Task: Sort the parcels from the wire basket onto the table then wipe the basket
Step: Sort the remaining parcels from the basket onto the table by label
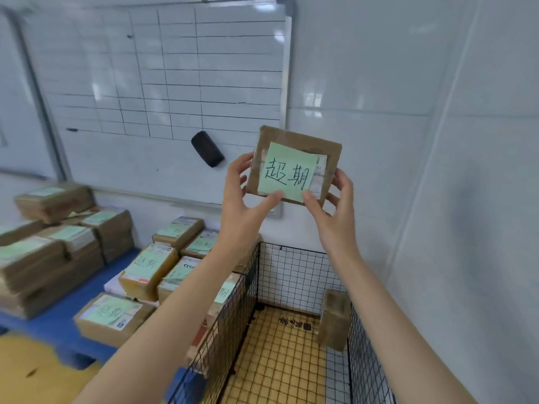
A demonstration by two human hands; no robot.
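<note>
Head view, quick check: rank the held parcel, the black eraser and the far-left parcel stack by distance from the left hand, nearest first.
1. Held parcel: pinched at its left edge by the left hand.
2. Black eraser: on the whiteboard, just up and left of the hand.
3. Far-left parcel stack: well off to the left of the view.
</note>
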